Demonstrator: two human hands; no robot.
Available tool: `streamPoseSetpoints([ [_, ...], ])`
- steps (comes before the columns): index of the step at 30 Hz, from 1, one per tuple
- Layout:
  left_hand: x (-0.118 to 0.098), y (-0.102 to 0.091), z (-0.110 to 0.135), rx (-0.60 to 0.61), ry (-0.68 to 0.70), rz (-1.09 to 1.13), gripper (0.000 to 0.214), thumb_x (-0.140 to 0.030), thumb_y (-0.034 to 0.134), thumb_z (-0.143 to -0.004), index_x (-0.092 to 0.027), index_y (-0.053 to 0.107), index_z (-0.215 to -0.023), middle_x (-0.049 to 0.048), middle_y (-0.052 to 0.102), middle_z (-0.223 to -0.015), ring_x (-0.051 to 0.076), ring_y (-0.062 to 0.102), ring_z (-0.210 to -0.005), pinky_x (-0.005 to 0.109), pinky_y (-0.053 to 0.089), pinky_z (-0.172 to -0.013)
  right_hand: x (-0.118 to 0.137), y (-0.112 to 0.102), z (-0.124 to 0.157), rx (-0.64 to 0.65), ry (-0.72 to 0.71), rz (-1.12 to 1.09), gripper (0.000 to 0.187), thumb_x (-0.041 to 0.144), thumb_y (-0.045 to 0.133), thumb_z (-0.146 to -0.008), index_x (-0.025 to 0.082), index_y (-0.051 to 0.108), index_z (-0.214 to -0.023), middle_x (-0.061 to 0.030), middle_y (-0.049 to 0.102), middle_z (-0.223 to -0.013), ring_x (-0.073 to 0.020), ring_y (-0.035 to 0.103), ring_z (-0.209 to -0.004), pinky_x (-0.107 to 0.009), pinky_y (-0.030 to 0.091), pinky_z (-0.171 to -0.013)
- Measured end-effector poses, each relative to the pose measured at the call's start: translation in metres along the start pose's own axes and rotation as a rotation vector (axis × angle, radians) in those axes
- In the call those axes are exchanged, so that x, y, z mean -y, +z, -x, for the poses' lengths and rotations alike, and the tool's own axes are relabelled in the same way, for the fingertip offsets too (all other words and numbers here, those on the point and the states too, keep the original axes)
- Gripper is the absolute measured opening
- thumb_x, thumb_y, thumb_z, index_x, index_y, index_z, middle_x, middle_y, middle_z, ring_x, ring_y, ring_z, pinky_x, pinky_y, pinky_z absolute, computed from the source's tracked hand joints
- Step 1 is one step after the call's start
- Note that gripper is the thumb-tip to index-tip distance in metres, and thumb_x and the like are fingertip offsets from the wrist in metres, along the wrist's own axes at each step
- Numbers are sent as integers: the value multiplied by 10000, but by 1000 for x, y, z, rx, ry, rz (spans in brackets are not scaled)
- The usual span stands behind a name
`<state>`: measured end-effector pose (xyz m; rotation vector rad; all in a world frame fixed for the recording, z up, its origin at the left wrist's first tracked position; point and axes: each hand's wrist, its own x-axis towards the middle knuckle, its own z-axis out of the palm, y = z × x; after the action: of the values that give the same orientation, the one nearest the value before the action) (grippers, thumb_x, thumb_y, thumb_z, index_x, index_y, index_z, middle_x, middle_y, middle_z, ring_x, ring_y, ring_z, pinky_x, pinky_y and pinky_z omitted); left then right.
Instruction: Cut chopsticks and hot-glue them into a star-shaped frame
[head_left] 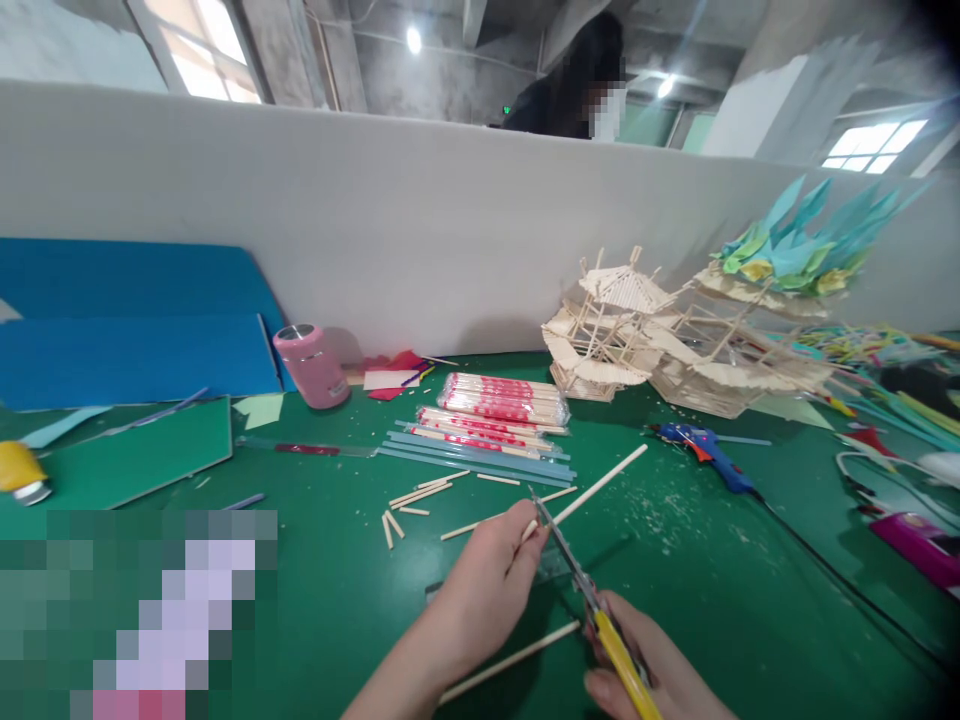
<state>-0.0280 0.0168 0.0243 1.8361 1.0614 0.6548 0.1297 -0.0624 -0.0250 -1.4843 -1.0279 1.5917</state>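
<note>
My left hand [484, 590] is closed round the near end of a long wooden stick [600, 485] that points up to the right over the green table. My right hand [652, 665] grips yellow-handled scissors [592, 600]. Their blades sit across the stick just past my left fingers. A second long stick [510, 662] lies on the table under my hands. Short cut stick pieces [420, 500] lie scattered just beyond my left hand.
Packs of wooden sticks [502, 400] and blue strips [472, 460] lie mid-table. A pink cup [310, 365], a blue glue gun [705, 450] with its cord, stick-built models [675, 340], blue boards [135, 330] and a white partition [375, 200] surround them. A person stands behind the partition.
</note>
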Motion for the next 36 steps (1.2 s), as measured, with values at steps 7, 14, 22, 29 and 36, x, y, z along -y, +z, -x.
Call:
streamPoseSetpoints([
  [7,1,5,0,-48,-67,-97,188,-236,285,-857,-198,344,-683,-29,427,-640,112,328,-567,221,259,-539,-3,-1,-7,27,-46,108,360,417,643,-542,206,401,-705,71,292,-581,-60,281,-491,-175,250,-432],
  [14,-1,-6,-3,73,-70,156,232,-289,319,-853,-184,377,-654,-48,355,-593,100,313,-562,199,282,-525,5,1,-1,34,8,30,424,519,651,-543,214,409,-714,78,305,-582,-52,303,-478,-165,282,-440],
  [22,-2,-1,-1,-16,-33,-6,214,-258,284,-860,-194,367,-673,-37,389,-620,108,316,-566,206,269,-537,3,-1,-2,-87,5,156,411,476,686,-497,206,479,-728,52,398,-615,-89,422,-541,-206,412,-532],
  [29,-2,-4,1,-79,1,-172,212,-202,291,-844,-197,327,-636,-40,379,-592,110,299,-548,219,236,-528,20,7,-2,-33,-81,192,299,375,630,-616,189,452,-768,54,394,-634,-83,400,-582,-181,393,-547],
  [36,-2,-17,-2,7,-25,127,255,-276,352,-839,-171,400,-612,-52,307,-568,93,263,-536,205,237,-500,39,12,0,31,-75,228,270,258,633,-614,188,415,-758,85,312,-588,-58,295,-509,-163,308,-467],
])
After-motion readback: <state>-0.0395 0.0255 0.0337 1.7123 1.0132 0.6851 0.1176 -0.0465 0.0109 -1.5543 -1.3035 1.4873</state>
